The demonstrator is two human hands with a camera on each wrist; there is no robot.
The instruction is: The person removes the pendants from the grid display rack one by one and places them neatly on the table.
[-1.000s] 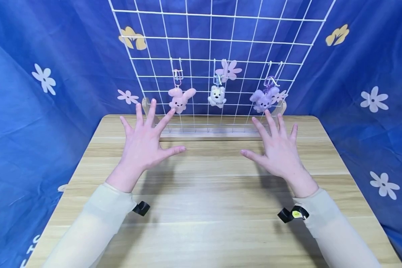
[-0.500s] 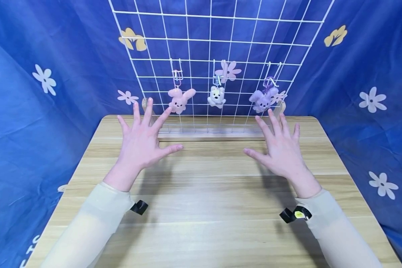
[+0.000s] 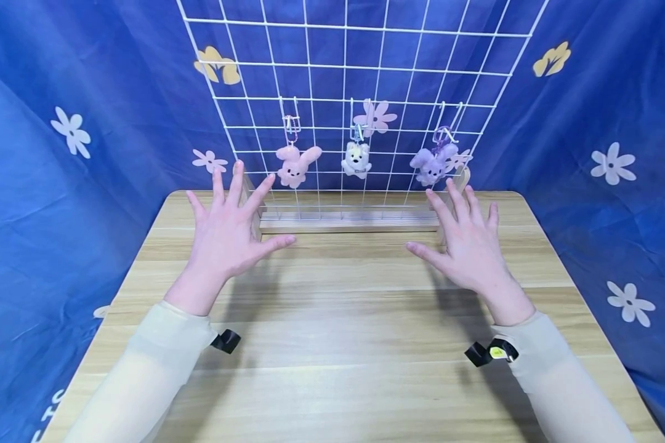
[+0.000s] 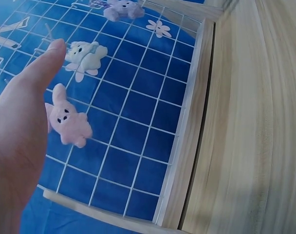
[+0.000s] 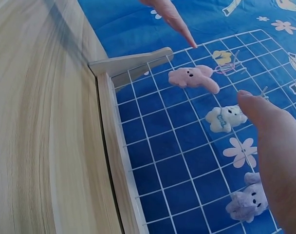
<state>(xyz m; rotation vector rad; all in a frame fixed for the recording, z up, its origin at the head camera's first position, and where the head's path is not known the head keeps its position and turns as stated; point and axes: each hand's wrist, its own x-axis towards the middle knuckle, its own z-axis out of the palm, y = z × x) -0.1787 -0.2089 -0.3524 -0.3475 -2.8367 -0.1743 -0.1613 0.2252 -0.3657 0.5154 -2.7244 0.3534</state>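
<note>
Three plush keychains hang in a row from hooks on a white wire grid [image 3: 366,67]. At the left is a pink bunny plush keychain [image 3: 294,169], in the middle a white plush keychain [image 3: 357,161], at the right a purple bunny plush keychain [image 3: 432,166]. My left hand [image 3: 221,237] is spread over the table's left side, its index fingertip near the pink bunny and holding nothing. My right hand [image 3: 471,249] is spread likewise, its fingertips just below the purple bunny. In both wrist views only the thumb side of the nearby hand shows, in front of the grid.
The grid stands in a wooden base [image 3: 349,224] at the back of a light wooden table [image 3: 338,338]. A blue flower-patterned cloth [image 3: 77,203] surrounds the table. Black straps with small devices [image 3: 227,341] are worn at both wrists.
My left hand has drifted slightly left, away from the pink bunny. My right hand has shifted a little to the right. The keychains still hang on their hooks.
</note>
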